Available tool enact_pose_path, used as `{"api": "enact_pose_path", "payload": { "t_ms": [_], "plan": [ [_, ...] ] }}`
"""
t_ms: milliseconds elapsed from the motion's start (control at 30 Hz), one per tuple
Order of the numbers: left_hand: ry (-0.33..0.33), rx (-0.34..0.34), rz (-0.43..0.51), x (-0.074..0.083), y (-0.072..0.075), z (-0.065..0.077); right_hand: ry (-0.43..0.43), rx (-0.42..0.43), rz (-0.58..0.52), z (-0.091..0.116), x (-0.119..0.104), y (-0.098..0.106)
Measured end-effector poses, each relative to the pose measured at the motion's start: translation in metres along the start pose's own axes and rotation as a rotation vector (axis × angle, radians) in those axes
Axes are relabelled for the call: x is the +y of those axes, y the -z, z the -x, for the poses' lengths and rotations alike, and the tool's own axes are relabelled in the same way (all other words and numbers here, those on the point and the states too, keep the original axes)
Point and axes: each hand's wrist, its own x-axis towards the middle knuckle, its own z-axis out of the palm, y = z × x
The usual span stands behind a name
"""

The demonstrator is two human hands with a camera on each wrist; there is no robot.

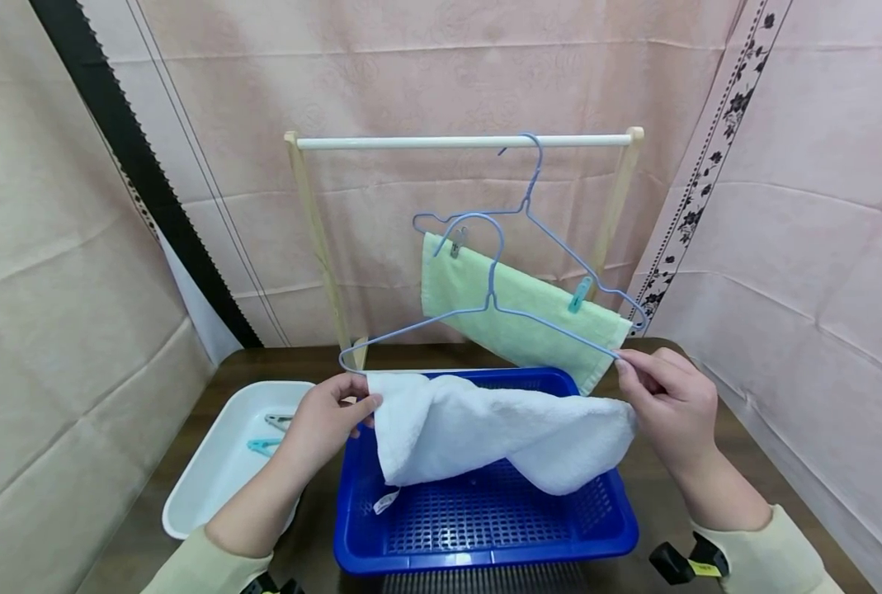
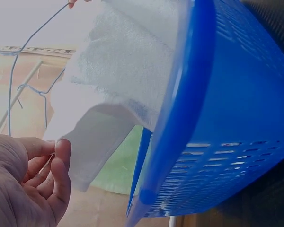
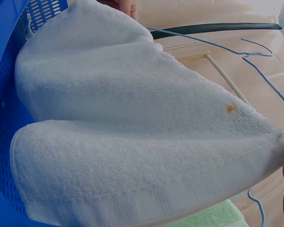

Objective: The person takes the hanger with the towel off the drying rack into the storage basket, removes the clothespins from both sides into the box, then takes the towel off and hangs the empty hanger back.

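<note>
My left hand [image 1: 331, 414] pinches the upper left corner of a white towel [image 1: 470, 425], close to the left end of a blue wire hanger [image 1: 455, 313]. Whether it also grips that wire is hard to tell. The hanger's right end is pinched by my right hand [image 1: 671, 404]. In the right wrist view a tapering corner of the towel [image 3: 132, 94] reaches that hand's fingers at the frame edge. The towel sags over a blue plastic basket [image 1: 485, 544]. Behind, a second blue hanger [image 1: 533, 177] hangs tilted from a rod, with a green cloth [image 1: 507, 305] clipped to it.
A white rod [image 1: 411, 143] on wooden posts spans the back. The green cloth bears a grey clip [image 1: 455, 247] and a teal clip [image 1: 580, 294]. At left, a white tray [image 1: 203, 478] holds clips [image 1: 264, 446]. All stand on a brown table [image 1: 678, 544] between draped cloth walls.
</note>
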Motion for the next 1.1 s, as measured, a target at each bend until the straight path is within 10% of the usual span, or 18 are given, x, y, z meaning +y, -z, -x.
{"api": "enact_pose_path", "payload": {
  "t_ms": [1100],
  "plan": [
    [0.009,-0.049,-0.165,0.003,-0.008,0.022,-0.053,0.028,-0.007,0.007,0.013,-0.005]
  ]
}}
